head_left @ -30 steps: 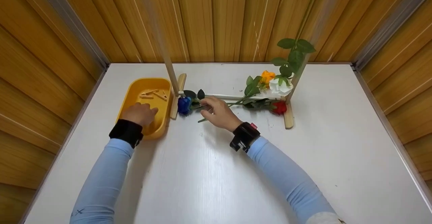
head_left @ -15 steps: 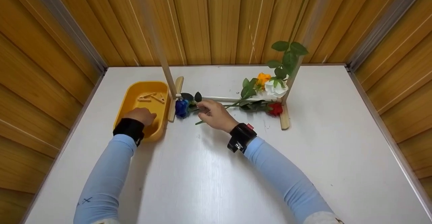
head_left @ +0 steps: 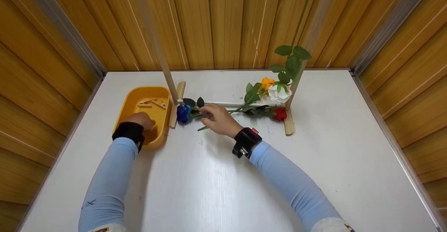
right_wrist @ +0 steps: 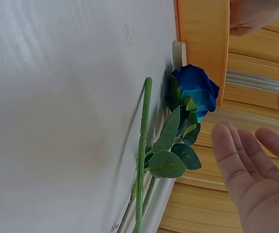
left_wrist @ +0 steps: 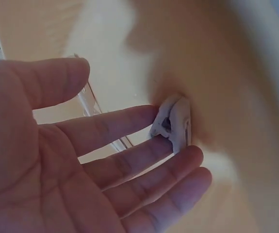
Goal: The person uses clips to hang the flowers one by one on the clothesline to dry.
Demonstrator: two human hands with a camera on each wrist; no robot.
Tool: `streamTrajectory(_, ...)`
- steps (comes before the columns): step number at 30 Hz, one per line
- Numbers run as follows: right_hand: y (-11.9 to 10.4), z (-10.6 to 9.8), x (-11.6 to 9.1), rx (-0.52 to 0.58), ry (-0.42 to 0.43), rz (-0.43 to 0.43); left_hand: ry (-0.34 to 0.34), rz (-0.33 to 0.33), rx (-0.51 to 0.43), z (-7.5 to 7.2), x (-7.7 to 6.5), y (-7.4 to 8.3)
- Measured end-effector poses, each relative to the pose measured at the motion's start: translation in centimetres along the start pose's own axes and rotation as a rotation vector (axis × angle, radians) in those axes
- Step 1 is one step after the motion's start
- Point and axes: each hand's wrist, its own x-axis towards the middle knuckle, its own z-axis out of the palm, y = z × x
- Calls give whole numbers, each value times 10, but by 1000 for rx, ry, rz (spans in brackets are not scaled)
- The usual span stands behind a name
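My left hand (head_left: pixel 141 121) reaches down into a yellow tub (head_left: pixel 161 134). In the left wrist view, its outstretched fingertips touch a wooden clothespin (left_wrist: pixel 180 121) against the tub, while the thumb stands apart. Several more clothespins (head_left: pixel 146 104) lie toward the tub's far end. Over the flower stems, my right hand (head_left: pixel 220 120) hovers with relaxed fingers and nothing between them. Just left of it lies a blue rose (head_left: pixel 183 114), seen in the right wrist view with dark leaves (right_wrist: pixel 168 164). Alongside runs a cut green stem (right_wrist: pixel 144 126), its end pointing toward the tub.
A rack with two upright wooden posts (head_left: pixel 164 67) and a low white crossbar (head_left: pixel 227 104) stands across the table. At its right end are a red rose (head_left: pixel 279 114), an orange rose (head_left: pixel 266 84) and a white rose (head_left: pixel 280 93) hanging head down.
The head view has shifted a little, so the rack, tub and flowers appear slightly farther left and lower. Both hands stay at nearly the same places.
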Motion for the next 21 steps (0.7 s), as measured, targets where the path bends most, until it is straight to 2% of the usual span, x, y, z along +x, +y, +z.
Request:
streamTrajectory(1,0,-1,-1,-1,-4,4,4,1,7,1,0,1)
streamTrajectory(4,-1,-3,-3,4,-9,11,2,-23,-47,2,-3,4)
streamTrajectory(10,-3,-10,-4,12,-11,28,-9,-80,-214,3,-13,15)
streamTrajectory(12,-3,-12,-4,8,-19,38,-14,-97,-237,3,-13,17)
streamTrajectory(14,-2,-12,-4,3,-21,51,-17,-83,-209,3,-10,16)
streamTrajectory(17,0,-13,-5,2,-10,65,-13,-34,-113,3,-4,15)
streamTrajectory(21,4,-18,-9,7,14,72,31,70,39,0,-1,16)
